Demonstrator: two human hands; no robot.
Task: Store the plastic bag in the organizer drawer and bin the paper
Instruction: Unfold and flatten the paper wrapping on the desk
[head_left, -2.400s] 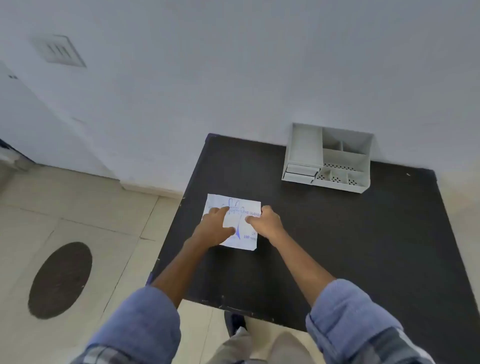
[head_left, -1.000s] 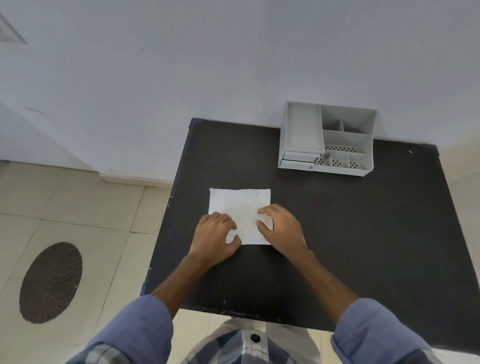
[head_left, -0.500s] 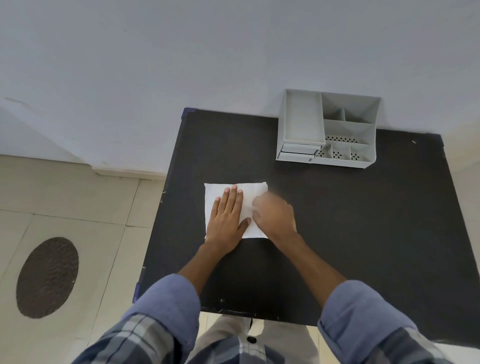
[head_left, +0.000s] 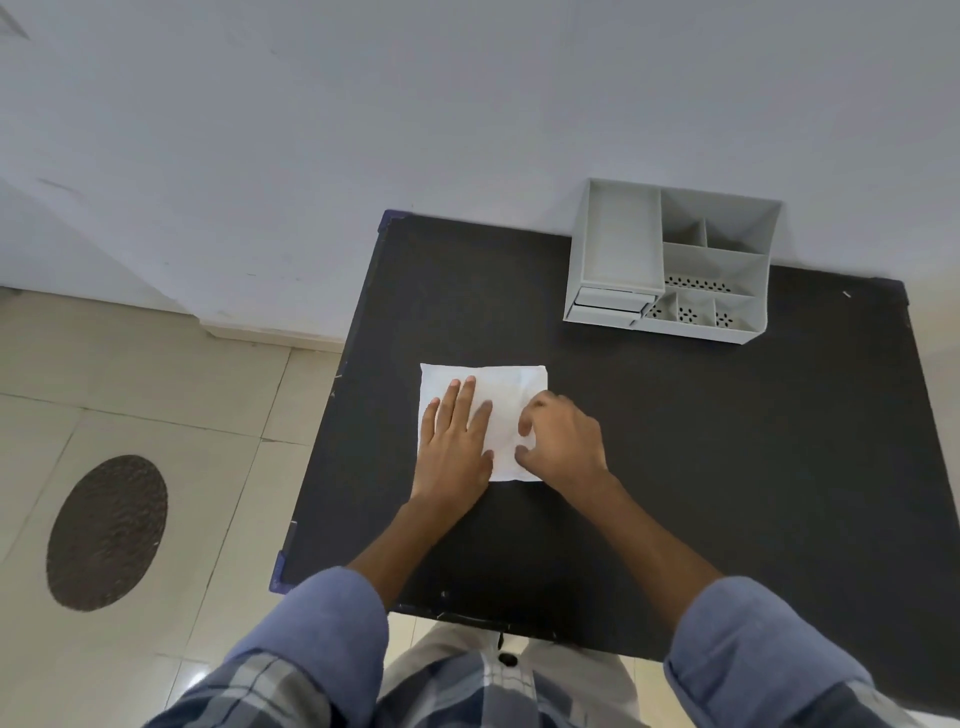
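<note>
A white, flat, square sheet (head_left: 506, 387) lies on the black table (head_left: 727, 467), left of centre; its creased face looks like thin plastic or paper, and I cannot tell which. My left hand (head_left: 457, 441) rests flat on its left half, fingers stretched out and pressing down. My right hand (head_left: 563, 441) is curled over the right edge, thumb and fingertips pinching the sheet there. The grey organizer (head_left: 670, 260) stands at the back of the table against the wall. Its two small drawers (head_left: 608, 306) at the lower left are shut.
The organizer's open compartments hold nothing I can see. The table's left edge drops to a tiled floor with a dark oval mat (head_left: 106, 532). A white wall runs behind the table. No bin is in view.
The sheet's blue printed face no longer shows; a plain white face is up. My left hand went from curled to flat on it, and my right hand shifted to the right edge.
</note>
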